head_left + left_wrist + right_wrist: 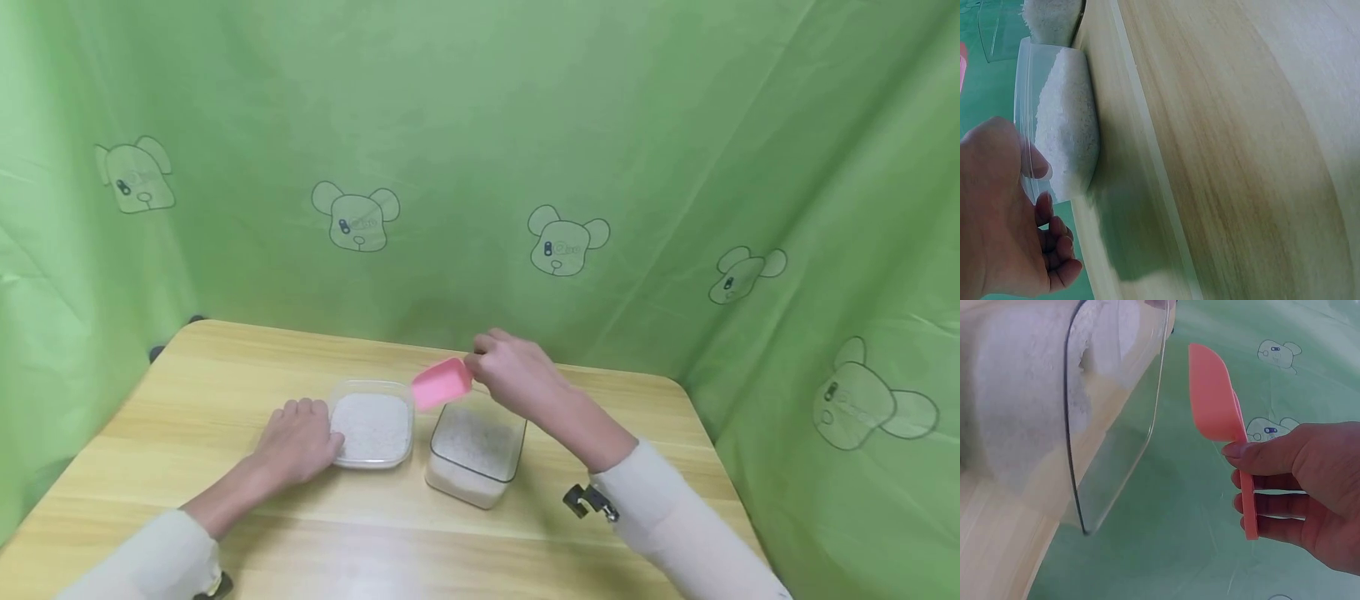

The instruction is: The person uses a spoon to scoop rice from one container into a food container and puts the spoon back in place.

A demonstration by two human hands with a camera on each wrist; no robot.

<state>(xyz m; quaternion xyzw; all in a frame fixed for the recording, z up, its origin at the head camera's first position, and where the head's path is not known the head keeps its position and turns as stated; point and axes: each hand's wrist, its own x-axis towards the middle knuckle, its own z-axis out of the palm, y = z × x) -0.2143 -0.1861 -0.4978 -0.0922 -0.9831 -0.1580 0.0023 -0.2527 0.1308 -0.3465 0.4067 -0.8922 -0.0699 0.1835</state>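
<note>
My right hand (517,375) pinches the handle of a pink scoop (442,384) above and between two see-through containers. In the right wrist view the thumb and fingers wrap the handle of the scoop (1211,400); its bowl is seen from the side. A low clear plastic container (372,462) on the left holds white rice (1071,125). My left hand (298,442) holds this container by its left side, thumb at the rim, other fingers curled outside. Beside it on the right stands a deeper, dark-rimmed container (467,486), also with white grains in it.
Both containers stand on a wood-grain table (360,542). Green curtains (465,125) with bear faces hang behind and at both sides, close to the table's back edge. A black clip-like fitting (590,502) is at the right cuff.
</note>
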